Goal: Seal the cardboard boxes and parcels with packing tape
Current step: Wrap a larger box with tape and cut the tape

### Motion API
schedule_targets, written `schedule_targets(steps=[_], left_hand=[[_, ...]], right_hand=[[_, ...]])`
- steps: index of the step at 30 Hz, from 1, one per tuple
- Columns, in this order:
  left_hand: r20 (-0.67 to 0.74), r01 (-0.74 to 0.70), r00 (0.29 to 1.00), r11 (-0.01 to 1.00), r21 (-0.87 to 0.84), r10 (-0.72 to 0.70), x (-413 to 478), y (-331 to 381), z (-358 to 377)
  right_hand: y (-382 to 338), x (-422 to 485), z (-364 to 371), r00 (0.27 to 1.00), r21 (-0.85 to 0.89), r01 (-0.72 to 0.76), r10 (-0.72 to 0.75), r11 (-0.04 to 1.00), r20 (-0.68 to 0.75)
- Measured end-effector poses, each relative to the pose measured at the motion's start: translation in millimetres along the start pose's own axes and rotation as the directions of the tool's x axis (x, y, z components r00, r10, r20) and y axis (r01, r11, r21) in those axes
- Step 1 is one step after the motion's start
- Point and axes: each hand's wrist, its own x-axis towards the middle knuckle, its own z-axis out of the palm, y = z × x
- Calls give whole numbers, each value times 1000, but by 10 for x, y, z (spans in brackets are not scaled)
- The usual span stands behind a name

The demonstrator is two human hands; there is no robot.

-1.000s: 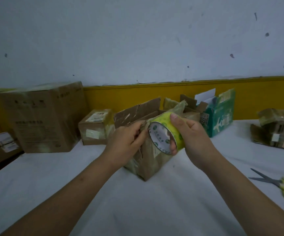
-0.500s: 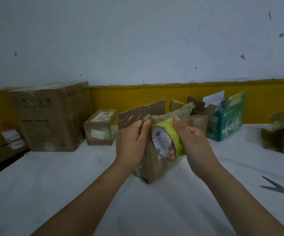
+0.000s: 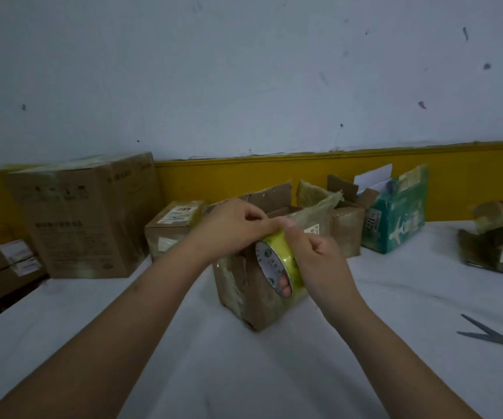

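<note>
Left hand (image 3: 232,228) had shifted from the box flap to the top of the roll (image 3: 277,267), fingertips pinching at its rim beside the right thumb. Right hand (image 3: 313,261) gripped the roll, fingers through the core. Roll held just in front of the open box (image 3: 244,297), centre. Count: one roll, one scissors (image 3: 492,334) near right, one green box (image 3: 401,222) far right, at least five brown boxes (image 3: 87,216).

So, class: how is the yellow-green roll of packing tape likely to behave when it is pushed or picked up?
Being round, the yellow-green roll of packing tape would probably roll if set on edge on the white table. It looks stiff: the right hand grips it through the core without denting it. Its glossy band may be slightly slippery.
</note>
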Motion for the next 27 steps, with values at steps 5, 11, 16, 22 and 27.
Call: schedule_targets(steps=[5, 11, 16, 22, 27], left_hand=[[55, -71, 997, 952, 298, 57, 185, 69, -98], [-29, 149, 989, 987, 64, -148, 230, -102, -12], [-83, 302, 950, 953, 0, -301, 255, -204, -1], [0, 297, 954, 945, -140, -300, 240, -344, -35], [114, 272, 956, 962, -7, -270, 186, -288, -89]], right_hand=[[-26, 0, 17, 998, -23, 52, -52, 998, -45], [-88, -54, -11, 980, -15, 171, -172, 985, -103], [129, -56, -72, 979, -302, 184, -203, 935, -33], [291, -97, -53, 997, -280, 42, -56, 959, -43], [341, -114, 10, 995, -264, 10, -37, 965, -98]])
